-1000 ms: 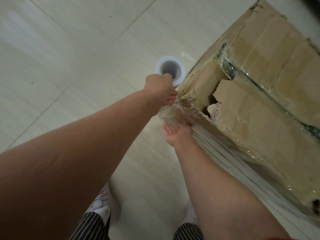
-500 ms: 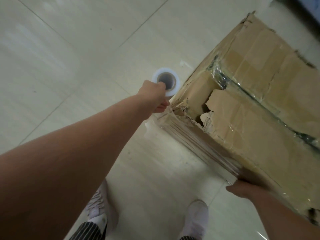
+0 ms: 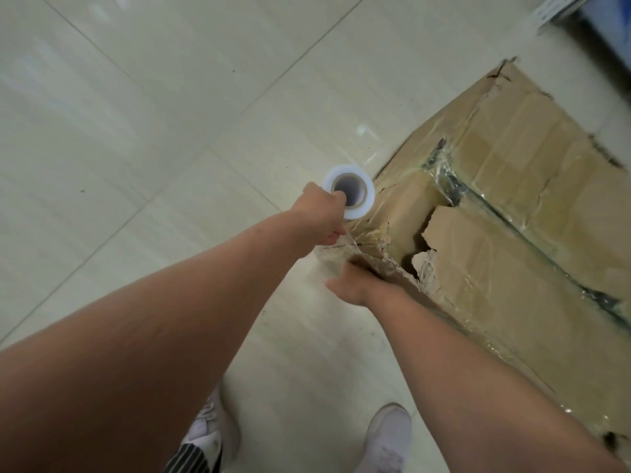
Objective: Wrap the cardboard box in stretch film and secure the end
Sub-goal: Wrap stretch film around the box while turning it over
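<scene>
The tiled floor [image 3: 170, 131] carries the torn cardboard box [image 3: 512, 240], its near side already filmed. Just off the box's corner the stretch film roll [image 3: 355, 211] is held upright, the left grip [image 3: 322, 216] clenched around it. The right grip [image 3: 355, 281] looks released, laid flat on the film sheet [image 3: 341, 249] at that corner. The film should be pulled taut while being pressed flat against the cardboard. No writing is legible.
</scene>
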